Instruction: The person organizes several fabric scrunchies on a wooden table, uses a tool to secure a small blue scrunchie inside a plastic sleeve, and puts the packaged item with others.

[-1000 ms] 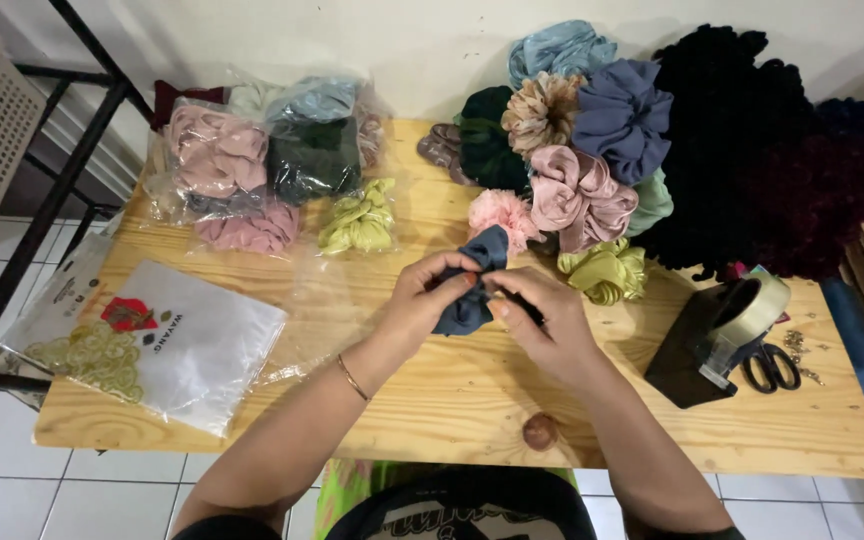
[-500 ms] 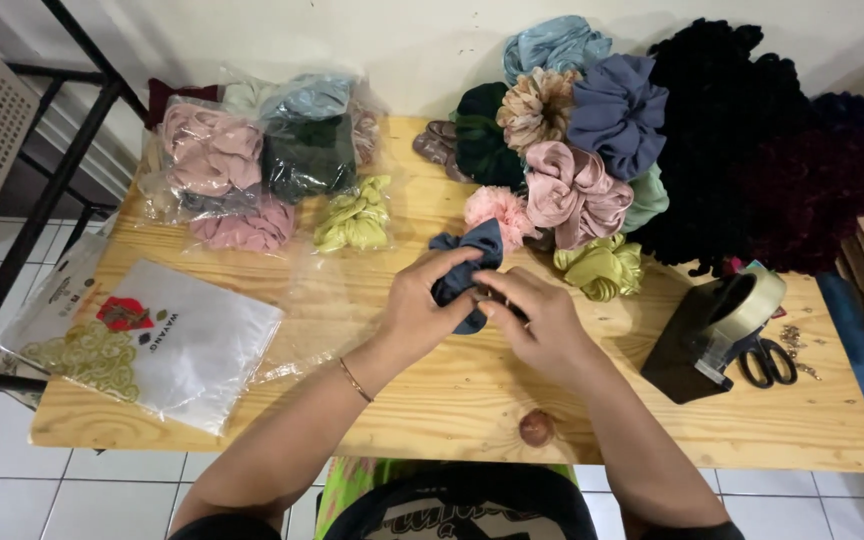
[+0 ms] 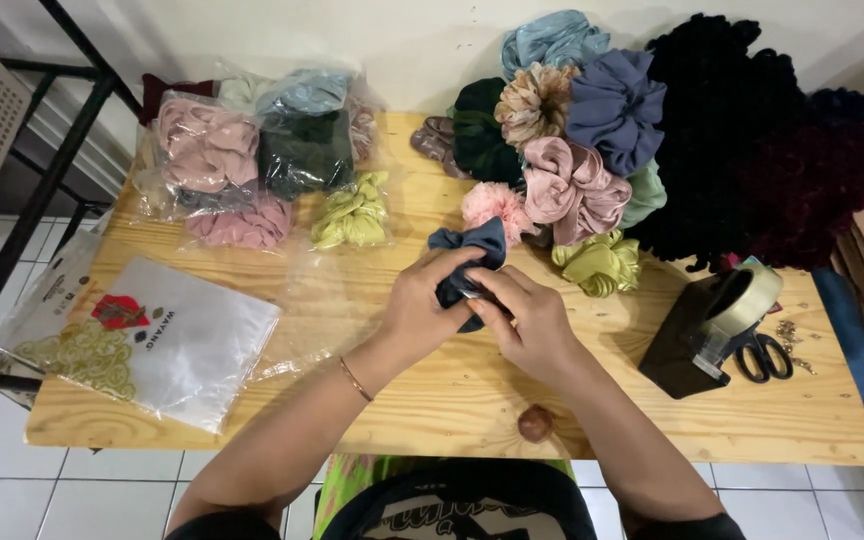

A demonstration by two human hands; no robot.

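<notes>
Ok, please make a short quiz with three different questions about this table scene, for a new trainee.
1. True or false: both hands grip the dark blue fabric scrunchie.
2. What lies against the black tape dispenser: A scissors, B pen, C ruler?
3. Fill in: the white plastic mailer bag lies on the ___ side of the wooden table in the picture.

Key
1. True: left hand and right hand both hold it.
2. A, the black-handled scissors.
3. left
</notes>
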